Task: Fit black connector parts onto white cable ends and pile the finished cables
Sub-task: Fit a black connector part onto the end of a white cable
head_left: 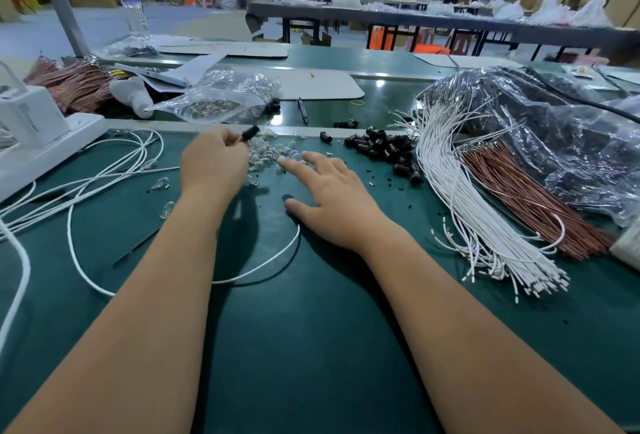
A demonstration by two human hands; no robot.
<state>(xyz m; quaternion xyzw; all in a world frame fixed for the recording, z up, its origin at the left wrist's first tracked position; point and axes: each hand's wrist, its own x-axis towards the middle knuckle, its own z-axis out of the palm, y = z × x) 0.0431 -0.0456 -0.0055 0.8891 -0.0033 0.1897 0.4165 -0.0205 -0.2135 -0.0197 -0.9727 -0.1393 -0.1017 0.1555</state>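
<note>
A dark green work mat (311,329) is stretching out under both forearms, and beyond it a large workshop is showing long tables, stacked cardboard and a few distant people.

The left hand (211,163) is curling its fingers and pinching a small black connector part (250,132) at its fingertips, lifted just above the mat. A single white cable (263,264) is looping on the mat beneath the left forearm; whether it is joined to the held part cannot be told.

The right hand (329,198) is lying released, fingers spread and nearly straight, fingertips touching a scatter of small clear parts (273,153) lying between the two hands.

Beyond and to the right of the right hand, a loose heap of black connector parts (384,149) is sitting on the mat. Further right, a fanned bundle of white cables (460,198) is lying beside a bundle of copper-brown wires (526,191). To the left of the left hand, several long white cables (104,174) are trailing across the mat.

Beyond the left hand, a clear plastic bag (221,97) is holding more small clear parts. Far right, a bigger clear bag (540,111) is holding dark contents, too indistinct to identify.
</note>
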